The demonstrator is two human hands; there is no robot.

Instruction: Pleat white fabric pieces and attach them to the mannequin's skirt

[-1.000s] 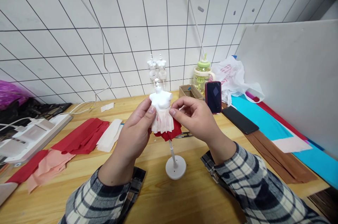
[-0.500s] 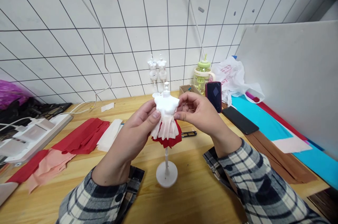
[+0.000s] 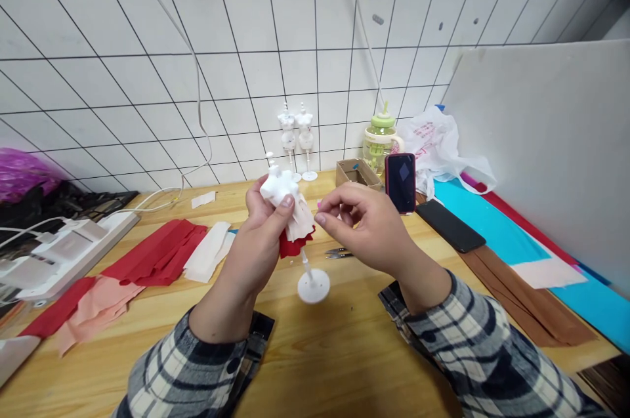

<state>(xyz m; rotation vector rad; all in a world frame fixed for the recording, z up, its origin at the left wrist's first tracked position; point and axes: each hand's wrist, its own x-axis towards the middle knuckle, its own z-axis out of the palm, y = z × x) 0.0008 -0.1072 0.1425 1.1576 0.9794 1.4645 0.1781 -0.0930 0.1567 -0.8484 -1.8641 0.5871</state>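
My left hand (image 3: 252,250) is wrapped round a small white dress form (image 3: 274,187), its thumb pressed on the waist. The form leans to the left, and its round base (image 3: 314,287) is tipped toward me. Pale pink gathered cloth (image 3: 301,221) hangs from its waist over a red layer (image 3: 292,246). Just right of the cloth, my right hand (image 3: 377,228) has thumb and forefinger brought together in a pinch. Whatever lies between those fingertips is too small to make out. Thread snips (image 3: 338,253) lie on the table below my right hand.
Two more dress forms (image 3: 296,136) stand at the back, near a cardboard box (image 3: 358,172), a jug (image 3: 380,142) and an upright phone (image 3: 400,182). Red cloth (image 3: 157,250) and a power strip (image 3: 73,254) lie left. A black phone (image 3: 450,226) and brown cloth (image 3: 526,300) lie right.
The dress form has gone from upright to tilted, leaning left in my left hand, its base swung up. My right hand has come away from the form's waist and sits apart on the right.
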